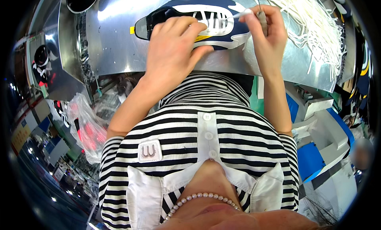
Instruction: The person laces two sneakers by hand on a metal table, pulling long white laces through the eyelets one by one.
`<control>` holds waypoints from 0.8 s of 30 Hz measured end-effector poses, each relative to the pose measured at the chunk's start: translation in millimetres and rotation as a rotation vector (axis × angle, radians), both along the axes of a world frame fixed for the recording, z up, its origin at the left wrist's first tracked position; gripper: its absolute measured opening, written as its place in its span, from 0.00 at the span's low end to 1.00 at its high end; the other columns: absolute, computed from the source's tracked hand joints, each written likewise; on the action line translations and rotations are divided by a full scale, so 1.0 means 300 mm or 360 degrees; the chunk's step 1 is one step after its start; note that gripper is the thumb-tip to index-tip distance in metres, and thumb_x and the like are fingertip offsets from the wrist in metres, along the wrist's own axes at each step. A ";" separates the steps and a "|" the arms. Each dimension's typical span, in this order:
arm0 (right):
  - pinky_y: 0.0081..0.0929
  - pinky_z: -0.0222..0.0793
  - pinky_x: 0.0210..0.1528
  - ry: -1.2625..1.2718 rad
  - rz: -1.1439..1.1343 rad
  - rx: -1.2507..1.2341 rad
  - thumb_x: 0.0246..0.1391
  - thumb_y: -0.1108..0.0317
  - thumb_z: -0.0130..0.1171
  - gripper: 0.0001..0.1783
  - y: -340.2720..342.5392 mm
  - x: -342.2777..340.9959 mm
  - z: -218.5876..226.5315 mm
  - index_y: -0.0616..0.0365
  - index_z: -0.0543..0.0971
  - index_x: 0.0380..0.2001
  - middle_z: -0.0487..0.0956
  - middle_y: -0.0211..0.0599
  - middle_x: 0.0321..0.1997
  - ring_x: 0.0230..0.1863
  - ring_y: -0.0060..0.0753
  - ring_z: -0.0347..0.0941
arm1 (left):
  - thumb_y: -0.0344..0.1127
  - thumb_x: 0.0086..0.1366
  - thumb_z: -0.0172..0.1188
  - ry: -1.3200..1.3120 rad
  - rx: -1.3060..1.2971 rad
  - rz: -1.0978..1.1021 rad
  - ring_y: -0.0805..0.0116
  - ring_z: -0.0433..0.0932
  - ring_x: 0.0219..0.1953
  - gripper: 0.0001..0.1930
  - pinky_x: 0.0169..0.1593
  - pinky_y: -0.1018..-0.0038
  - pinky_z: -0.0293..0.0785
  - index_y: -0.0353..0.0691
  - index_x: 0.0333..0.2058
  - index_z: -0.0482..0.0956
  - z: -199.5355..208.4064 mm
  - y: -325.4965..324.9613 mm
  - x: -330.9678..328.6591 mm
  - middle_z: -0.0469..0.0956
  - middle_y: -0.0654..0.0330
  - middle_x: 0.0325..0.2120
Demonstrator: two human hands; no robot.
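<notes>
The shoe (220, 27) lies on the metal surface (115, 55), under the left hand (168, 47) and to the left of the right hand (272, 39). Its long axis runs crosswise, roughly along the line joining the 2 hands: the heel end projects to the left of the left hand, and the toe end points toward the right hand. The left hand is the nearer of the 2. It rests palm down across the collar side in contact with the shoe, fingers bent toward the lacing area and thumb extended along the near side; whether its fingertips pinch a strand cannot be determined. The right hand stands just beyond the toe. Its fingers close around a slim pointed tool (262, 19) with a beige grip, while the thumb and forefinger appear to pinch a white lace (240, 14) leading from the lacing area. The shoe is a low-cut sports type in navy with white overlays, a black collar, a grey section at the heel end and yellow accents, including 1 small heel tab. White rows of lacing cross its throat. A heap of loose white laces (317, 35) lies to the right of the right hand.
</notes>
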State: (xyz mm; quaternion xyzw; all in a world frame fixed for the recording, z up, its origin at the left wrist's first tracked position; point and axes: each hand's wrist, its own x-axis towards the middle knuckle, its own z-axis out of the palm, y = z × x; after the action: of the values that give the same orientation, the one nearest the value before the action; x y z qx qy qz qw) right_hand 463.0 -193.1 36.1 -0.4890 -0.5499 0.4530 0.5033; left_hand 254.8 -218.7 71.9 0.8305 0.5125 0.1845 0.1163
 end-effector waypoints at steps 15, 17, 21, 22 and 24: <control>0.12 0.61 0.28 0.0036 0.0014 -0.0453 0.55 0.68 0.67 0.09 -0.070 -0.053 -0.012 0.62 0.82 0.35 0.78 0.23 0.25 0.26 0.09 0.68 | 0.28 0.57 0.67 -0.0573 0.0142 0.0092 0.58 0.79 0.33 0.09 0.37 0.70 0.73 0.36 0.37 0.81 -0.036 0.093 -0.002 0.80 0.56 0.31; 0.11 0.60 0.28 0.0278 0.0152 -0.0476 0.56 0.68 0.66 0.08 -0.016 -0.079 -0.035 0.61 0.81 0.31 0.76 0.19 0.24 0.25 0.08 0.65 | 0.28 0.57 0.67 -0.0588 0.0128 0.0062 0.59 0.78 0.32 0.09 0.36 0.70 0.72 0.36 0.36 0.81 -0.016 0.084 0.013 0.80 0.56 0.30; 0.10 0.52 0.25 0.0462 0.0549 -0.0666 0.58 0.71 0.63 0.04 -0.074 -0.053 -0.039 0.56 0.78 0.35 0.72 0.16 0.26 0.23 0.06 0.59 | 0.27 0.57 0.66 -0.0479 0.0235 0.0019 0.60 0.77 0.30 0.09 0.35 0.70 0.71 0.37 0.37 0.83 0.006 0.087 -0.010 0.78 0.57 0.28; 0.10 0.52 0.25 0.0477 0.0676 -0.0833 0.58 0.71 0.63 0.04 -0.100 -0.044 -0.031 0.55 0.78 0.35 0.72 0.15 0.26 0.23 0.06 0.59 | 0.27 0.57 0.66 -0.0448 0.0259 0.0002 0.60 0.76 0.30 0.09 0.34 0.71 0.71 0.37 0.37 0.83 0.003 0.086 -0.012 0.78 0.57 0.27; 0.10 0.52 0.25 0.0509 0.0926 -0.1165 0.57 0.71 0.63 0.04 -0.141 -0.025 -0.014 0.54 0.78 0.36 0.72 0.14 0.27 0.23 0.05 0.58 | 0.28 0.57 0.65 -0.0360 0.0220 -0.0059 0.59 0.76 0.30 0.11 0.35 0.68 0.71 0.38 0.40 0.83 -0.018 0.087 -0.013 0.75 0.57 0.26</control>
State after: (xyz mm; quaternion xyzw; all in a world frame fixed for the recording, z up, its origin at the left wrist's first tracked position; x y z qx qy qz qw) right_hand 455.6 -235.5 32.0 -0.3841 -0.3843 0.8076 0.2293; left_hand 250.7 -192.5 66.5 0.8197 0.4668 0.3097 0.1194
